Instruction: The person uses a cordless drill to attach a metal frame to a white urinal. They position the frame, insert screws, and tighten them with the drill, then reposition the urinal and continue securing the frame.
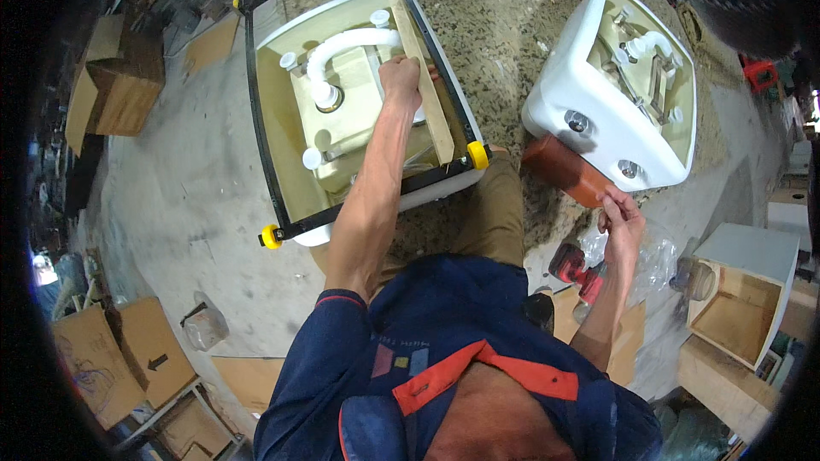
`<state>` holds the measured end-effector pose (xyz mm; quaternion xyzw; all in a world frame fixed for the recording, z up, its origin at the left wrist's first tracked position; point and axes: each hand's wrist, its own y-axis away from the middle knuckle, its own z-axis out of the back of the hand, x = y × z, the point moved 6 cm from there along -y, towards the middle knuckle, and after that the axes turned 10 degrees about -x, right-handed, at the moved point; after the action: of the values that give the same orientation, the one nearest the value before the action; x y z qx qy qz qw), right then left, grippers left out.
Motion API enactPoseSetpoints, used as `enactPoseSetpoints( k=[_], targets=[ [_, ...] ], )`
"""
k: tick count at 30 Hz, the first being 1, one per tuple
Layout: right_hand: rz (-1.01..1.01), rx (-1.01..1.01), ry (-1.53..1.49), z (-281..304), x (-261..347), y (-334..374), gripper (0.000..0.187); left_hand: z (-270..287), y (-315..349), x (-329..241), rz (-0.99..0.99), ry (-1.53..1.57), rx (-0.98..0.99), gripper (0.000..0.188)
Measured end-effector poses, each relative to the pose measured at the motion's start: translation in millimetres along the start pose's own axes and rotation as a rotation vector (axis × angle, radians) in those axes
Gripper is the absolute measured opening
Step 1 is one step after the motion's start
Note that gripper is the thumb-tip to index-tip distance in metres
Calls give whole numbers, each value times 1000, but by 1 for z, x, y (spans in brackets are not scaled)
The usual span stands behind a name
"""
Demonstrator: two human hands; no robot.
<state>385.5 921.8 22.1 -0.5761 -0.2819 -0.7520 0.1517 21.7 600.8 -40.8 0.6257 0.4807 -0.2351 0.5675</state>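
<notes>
The left hand (400, 84) curls into a fist against a straight wooden strip (435, 126) across the left glossy white basin (440, 191), its grip hidden. The right hand (623, 220) pinches a smooth reddish-brown slab (564, 169) near the right basin (553, 90); lettering marks the navy shirt (453, 307).

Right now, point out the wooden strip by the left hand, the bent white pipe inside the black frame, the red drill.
Wooden strip (434, 115): head view, half nearer the person.
White pipe (348, 40): head view, upper bend.
Red drill (588, 282): head view, red casing.
</notes>
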Motion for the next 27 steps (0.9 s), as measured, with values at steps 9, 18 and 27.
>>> enactPoseSetpoints(
  k=[9, 18, 27],
  targets=[
    [7, 92, 8, -9, -6, 5, 23, 9, -51, 35, -89, -84, -121, 19],
    [-106, -183, 225, 104, -49, 15, 24, -1, -87, 58, 93, 69, -163, 27],
    [-380, 195, 483, 62, -182, 36, 23, 13, -120, 58, 162, 183, 57, 29]
  ],
)
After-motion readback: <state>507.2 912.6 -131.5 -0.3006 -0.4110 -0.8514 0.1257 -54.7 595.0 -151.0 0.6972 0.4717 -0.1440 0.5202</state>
